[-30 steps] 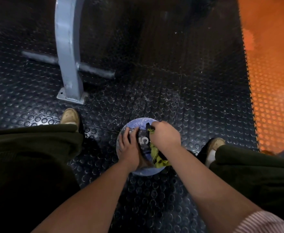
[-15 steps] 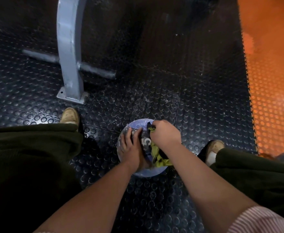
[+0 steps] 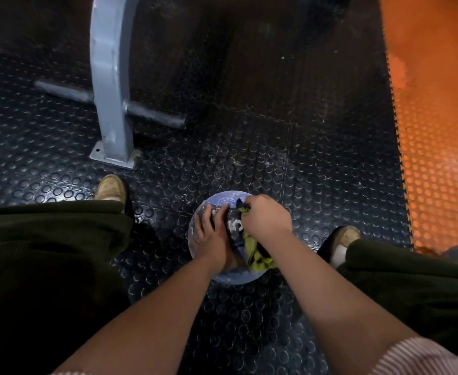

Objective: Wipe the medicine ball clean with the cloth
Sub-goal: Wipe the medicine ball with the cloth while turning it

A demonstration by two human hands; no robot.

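Note:
A blue-grey medicine ball [image 3: 223, 201] with a dark band and a white numeral sits on the studded black floor between my feet. My left hand [image 3: 209, 234] rests flat on its left side, fingers spread. My right hand [image 3: 267, 217] grips a bunched yellow-green cloth [image 3: 255, 255] and presses it on the ball's top right. The cloth hangs down under my wrist over the ball's near side. Much of the ball is hidden by both hands.
A grey metal post [image 3: 111, 85] on a bolted base plate, with a crossbar [image 3: 154, 117], stands at the far left. An orange studded floor strip [image 3: 439, 131] runs along the right. My shoes [image 3: 111, 188] [image 3: 344, 239] flank the ball.
My right hand with the cloth has slid slightly up and away over the ball's top. My left hand's fingers have shifted a little on the ball's left side.

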